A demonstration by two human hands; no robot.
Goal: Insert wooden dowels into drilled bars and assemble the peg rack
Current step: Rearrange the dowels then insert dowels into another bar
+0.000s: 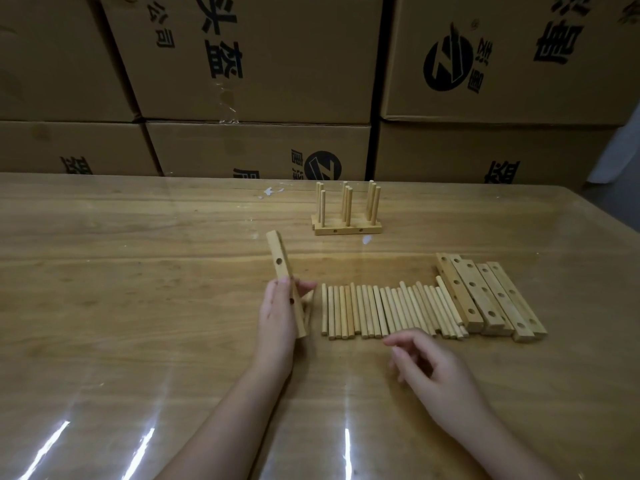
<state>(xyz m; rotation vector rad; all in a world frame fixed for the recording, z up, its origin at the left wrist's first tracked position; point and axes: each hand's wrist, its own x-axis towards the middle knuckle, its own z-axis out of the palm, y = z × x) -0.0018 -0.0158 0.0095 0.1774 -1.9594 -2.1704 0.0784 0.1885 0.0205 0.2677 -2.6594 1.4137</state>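
The fingers [284, 284] of the left hand [277, 317] curl round the lower half of a drilled bar [279, 263], holding it tilted just left of the dowels. The right hand [433, 368], slightly blurred, hovers with loosely curled fingers [403, 338] that hold nothing, just short of the near ends of the row of loose dowels [381, 310] lying side by side on the table [138, 271]. Right of that row lie more drilled bars [485, 296], touching one another. Farther back stands an assembled peg rack [346, 216], its dowels upright. Cardboard boxes [259, 64] are stacked behind the table.
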